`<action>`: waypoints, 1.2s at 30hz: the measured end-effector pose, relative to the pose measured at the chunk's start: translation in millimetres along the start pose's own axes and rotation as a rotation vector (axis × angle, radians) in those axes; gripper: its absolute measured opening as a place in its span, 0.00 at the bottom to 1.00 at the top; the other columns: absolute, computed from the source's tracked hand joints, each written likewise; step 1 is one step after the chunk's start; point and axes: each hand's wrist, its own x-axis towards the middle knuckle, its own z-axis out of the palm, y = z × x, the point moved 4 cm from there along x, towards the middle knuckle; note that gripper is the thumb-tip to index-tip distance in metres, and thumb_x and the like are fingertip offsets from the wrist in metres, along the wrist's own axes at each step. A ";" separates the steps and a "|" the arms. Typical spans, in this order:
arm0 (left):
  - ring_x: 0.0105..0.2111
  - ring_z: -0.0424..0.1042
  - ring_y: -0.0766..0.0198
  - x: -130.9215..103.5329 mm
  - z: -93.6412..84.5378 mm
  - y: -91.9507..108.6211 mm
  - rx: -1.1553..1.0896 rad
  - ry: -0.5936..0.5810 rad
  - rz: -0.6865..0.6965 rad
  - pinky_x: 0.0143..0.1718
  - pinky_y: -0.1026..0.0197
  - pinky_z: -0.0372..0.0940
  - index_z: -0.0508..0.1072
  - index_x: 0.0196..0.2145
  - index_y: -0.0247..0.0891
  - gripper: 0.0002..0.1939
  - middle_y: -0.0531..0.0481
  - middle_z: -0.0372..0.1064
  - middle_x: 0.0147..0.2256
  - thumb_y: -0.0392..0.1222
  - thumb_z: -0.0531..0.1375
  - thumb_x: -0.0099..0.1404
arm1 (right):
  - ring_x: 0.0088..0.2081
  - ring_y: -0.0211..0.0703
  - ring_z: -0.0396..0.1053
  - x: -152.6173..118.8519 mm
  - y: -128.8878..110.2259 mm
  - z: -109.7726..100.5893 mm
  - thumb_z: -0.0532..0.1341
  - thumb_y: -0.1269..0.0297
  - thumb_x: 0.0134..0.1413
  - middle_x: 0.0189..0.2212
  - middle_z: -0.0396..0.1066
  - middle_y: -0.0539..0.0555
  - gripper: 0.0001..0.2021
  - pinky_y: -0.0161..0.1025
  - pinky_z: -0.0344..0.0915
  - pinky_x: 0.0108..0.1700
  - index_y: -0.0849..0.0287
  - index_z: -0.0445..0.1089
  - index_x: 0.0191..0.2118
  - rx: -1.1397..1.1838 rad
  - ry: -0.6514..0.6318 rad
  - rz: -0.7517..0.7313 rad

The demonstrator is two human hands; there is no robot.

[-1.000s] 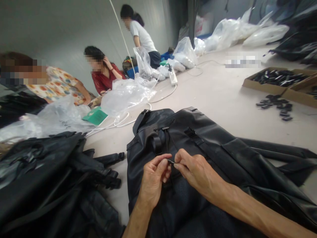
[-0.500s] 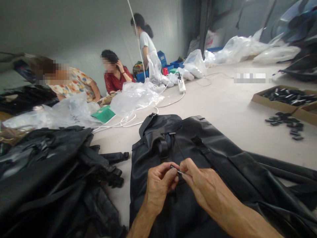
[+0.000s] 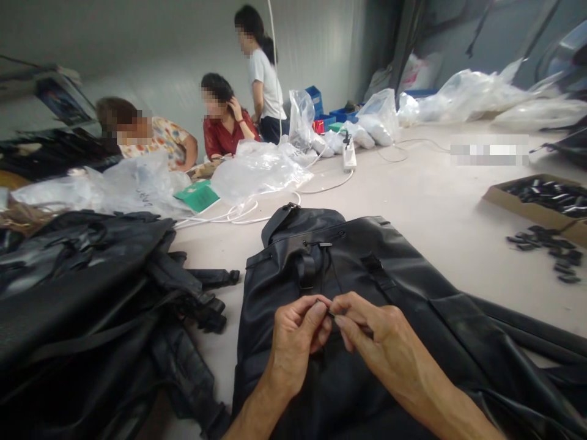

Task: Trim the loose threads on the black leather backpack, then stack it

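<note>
A black leather-look backpack [image 3: 367, 269] lies flat on the pale table [image 3: 435, 201] in front of me. My left hand [image 3: 296, 339] and my right hand [image 3: 376, 342] meet above its middle, fingertips pinched together on a thin black cord end [image 3: 331, 313] that runs up toward the bag's drawstring opening [image 3: 321, 244]. Both wrists rest over the bag's lower half. The cord's tip is mostly hidden between my fingers.
A heap of black backpacks [image 3: 92, 305] lies at the left. Clear plastic bags [image 3: 257, 171], a green booklet [image 3: 198, 197] and white cables sit beyond. A cardboard tray [image 3: 536, 201] with black clips and loose clips [image 3: 550, 250] lie at the right. Three people [image 3: 224, 119] work at the far side.
The view has shifted and the bag sits slightly lower in view. My fingertips have closed tighter together on the cord end; less of it shows between them.
</note>
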 end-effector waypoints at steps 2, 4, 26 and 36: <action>0.17 0.54 0.78 1.0 -0.2 0.0 -0.013 -0.008 -0.019 0.16 0.74 0.46 0.74 0.35 0.32 0.13 0.55 0.61 0.21 0.47 0.61 0.63 | 0.18 0.32 0.60 -0.6 0.4 -2.3 0.50 0.71 0.59 0.17 0.63 0.43 0.09 0.29 0.54 0.24 0.59 0.67 0.40 -0.020 -0.014 0.013; 0.17 0.55 0.78 1.5 0.0 -0.2 -0.029 -0.017 -0.047 0.16 0.74 0.46 0.74 0.34 0.32 0.13 0.55 0.60 0.21 0.47 0.62 0.63 | 0.19 0.32 0.60 -1.5 -0.4 -4.3 0.51 0.71 0.59 0.18 0.63 0.44 0.08 0.30 0.54 0.24 0.59 0.68 0.38 -0.041 -0.021 0.022; 0.17 0.59 0.75 0.4 -1.5 2.3 0.318 -0.058 0.027 0.16 0.74 0.50 0.74 0.37 0.32 0.15 0.52 0.65 0.22 0.49 0.61 0.62 | 0.20 0.34 0.62 -13.4 7.5 -8.3 0.52 0.73 0.59 0.19 0.65 0.44 0.08 0.31 0.54 0.24 0.58 0.66 0.41 -0.124 -0.029 0.022; 0.15 0.56 0.76 -1.9 2.6 -1.6 0.057 -0.012 -0.038 0.15 0.72 0.47 0.72 0.32 0.31 0.16 0.54 0.62 0.20 0.50 0.63 0.60 | 0.23 0.31 0.69 -10.5 3.4 14.8 0.49 0.73 0.62 0.25 0.71 0.46 0.14 0.26 0.62 0.25 0.57 0.62 0.50 -0.074 0.195 -0.219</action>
